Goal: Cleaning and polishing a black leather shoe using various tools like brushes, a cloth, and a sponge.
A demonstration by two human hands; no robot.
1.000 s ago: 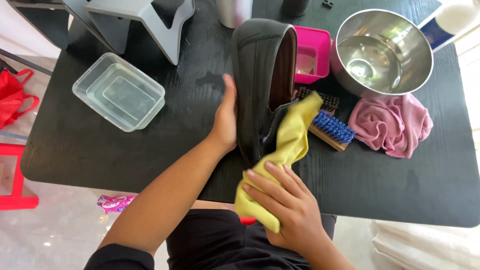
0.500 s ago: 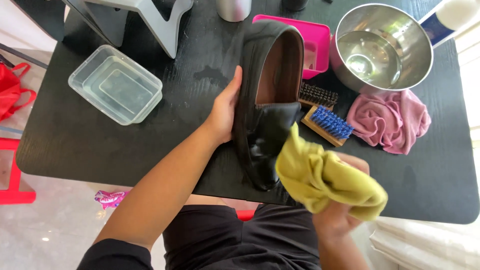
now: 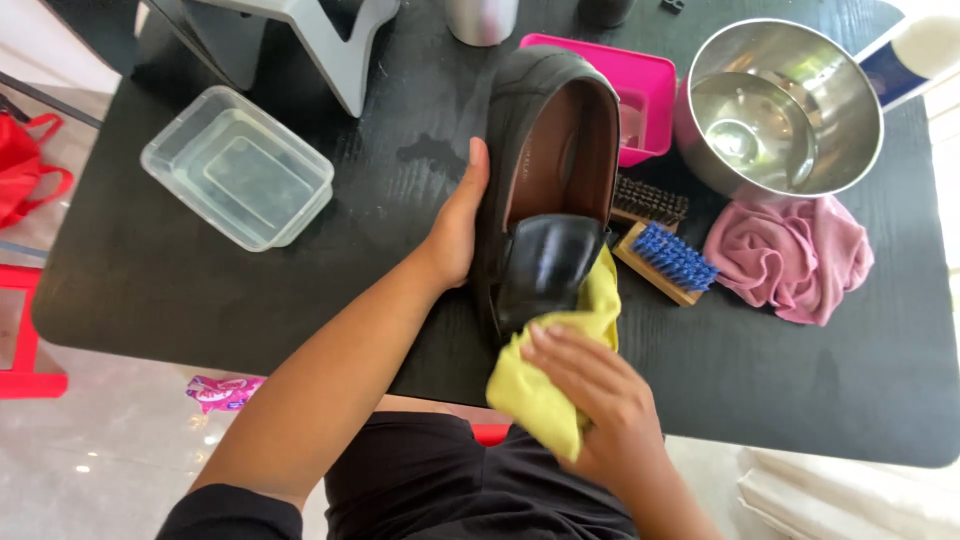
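On black table (image 3: pixel 200 290): black shoe (image 3: pixel 545 190), yellow cloth (image 3: pixel 560 370); tiled floor (image 3: pixel 120 440) below.

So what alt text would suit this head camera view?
A left hand steadies a black shoe on a black table while the right hand presses a yellow cloth against its toe.
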